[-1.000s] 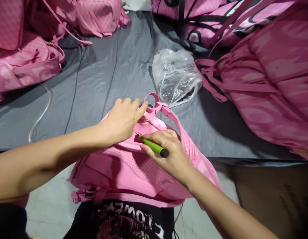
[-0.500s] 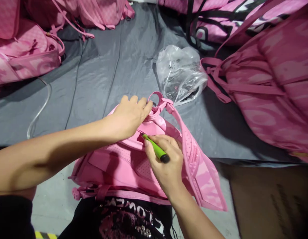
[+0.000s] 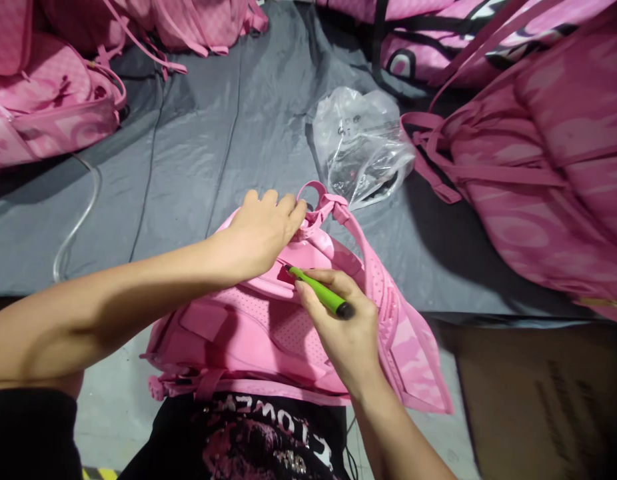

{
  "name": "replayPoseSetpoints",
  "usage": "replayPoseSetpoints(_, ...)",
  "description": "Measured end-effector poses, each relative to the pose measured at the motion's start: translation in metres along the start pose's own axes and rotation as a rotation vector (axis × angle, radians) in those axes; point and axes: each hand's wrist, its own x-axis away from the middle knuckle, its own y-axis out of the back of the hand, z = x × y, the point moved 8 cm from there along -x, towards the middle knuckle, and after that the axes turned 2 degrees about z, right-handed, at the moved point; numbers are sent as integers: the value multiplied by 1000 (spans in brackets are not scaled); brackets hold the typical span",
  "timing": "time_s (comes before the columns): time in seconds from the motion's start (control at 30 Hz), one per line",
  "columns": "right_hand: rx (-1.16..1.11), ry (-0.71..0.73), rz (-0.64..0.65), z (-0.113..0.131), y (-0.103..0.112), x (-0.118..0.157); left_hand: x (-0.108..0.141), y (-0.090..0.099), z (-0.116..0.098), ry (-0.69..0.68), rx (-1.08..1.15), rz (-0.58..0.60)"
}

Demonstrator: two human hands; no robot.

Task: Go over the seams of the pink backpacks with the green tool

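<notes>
A pink backpack (image 3: 268,333) lies across my lap and the table's near edge, its padded, dotted back panel facing up. My left hand (image 3: 263,230) is closed on the top of the backpack near the strap loop, with its thumb hidden. In my closed right hand (image 3: 343,320) is a green pen-shaped tool (image 3: 321,292) with a black rear end. The tool's thin dark tip reaches the pink fabric just below my left hand; whether it touches I cannot tell. A shoulder strap (image 3: 361,243) runs down beside my right hand.
Beyond the backpack, a clear plastic bag (image 3: 361,143) with dark contents rests on the grey table cover (image 3: 198,147). More pink backpacks (image 3: 533,167) stand at right, back and left. A clear tube (image 3: 81,223) hangs at left; a cardboard box (image 3: 538,400) is below right.
My right hand has shifted slightly to the right, and the green tool now lies at a flatter angle. My left hand keeps its place on the backpack.
</notes>
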Motion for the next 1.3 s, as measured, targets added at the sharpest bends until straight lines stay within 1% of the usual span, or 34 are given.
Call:
replayPoseSetpoints(0.1,35,45,38,6,4,-2,-1,-1,0,-9,-1,23)
replayPoseSetpoints(0.27,40,124,129,21,-7,-5,-2,-2,1,0,-14,48)
replayPoseSetpoints(0.3,61,144,123,23,-8,-5,-2,-3,2,2,-11,52)
replayPoseSetpoints(0.43,193,190,19,27,0,-3,-3,-4,2,1,11,41)
replayPoseSetpoints(0.57,170,220,28,27,-2,-1,-3,-4,4,23,26,12)
replayPoseSetpoints(0.67,214,228,-31,28,-2,0,-3,-3,3,21,42,-4)
replayPoseSetpoints(0.8,180,218,-1,27,-7,1,-1,-3,4,34,48,-18)
replayPoseSetpoints(0.9,224,218,-36,28,-5,2,-2,-3,3,28,43,-31)
replayPoseSetpoints(1.03,189,214,-14,27,-6,2,-3,-4,3,39,35,-16)
replayPoseSetpoints(1.13,208,213,-44,26,-3,2,-3,-4,2,32,28,-12)
replayPoseSetpoints(1.23,167,225,-1,27,-6,1,-2,-4,3,38,21,-9)
replayPoseSetpoints(1.3,177,222,-4,26,-5,1,-2,-3,4,40,22,-6)
